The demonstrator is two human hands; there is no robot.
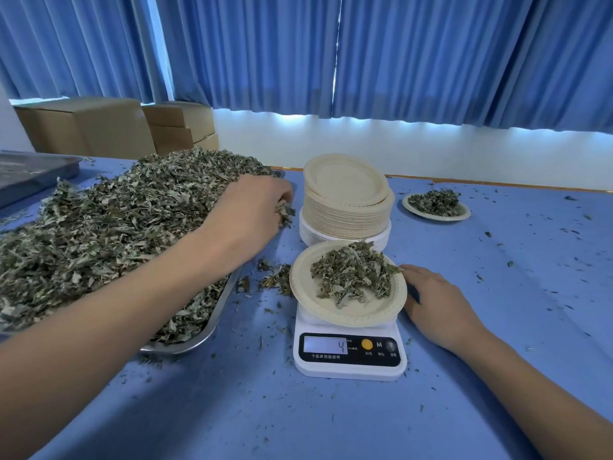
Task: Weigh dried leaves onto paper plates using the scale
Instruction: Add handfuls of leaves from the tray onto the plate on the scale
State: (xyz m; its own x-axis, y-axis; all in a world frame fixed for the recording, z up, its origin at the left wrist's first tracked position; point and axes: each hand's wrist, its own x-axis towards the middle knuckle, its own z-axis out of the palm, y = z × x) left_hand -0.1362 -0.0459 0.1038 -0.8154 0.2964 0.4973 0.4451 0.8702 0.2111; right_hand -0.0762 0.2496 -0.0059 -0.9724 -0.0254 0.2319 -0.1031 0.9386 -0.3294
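Note:
A white digital scale (350, 360) stands at centre and its display reads 4. On it sits a paper plate (308, 293) carrying a small heap of dried leaves (353, 273). My left hand (252, 207) reaches over the big pile of dried leaves (109, 220) on a metal tray (212, 323), and its curled fingers pinch a small tuft of leaves at the pile's right edge. My right hand (434, 300) rests flat on the table just right of the scale, fingertips beside the plate's rim.
A tall stack of paper plates (346, 207) stands behind the scale. A filled plate (436, 207) lies at the back right. Loose leaf bits (275, 280) lie left of the scale. Another metal tray (30, 174) and cardboard boxes (86, 127) are at far left.

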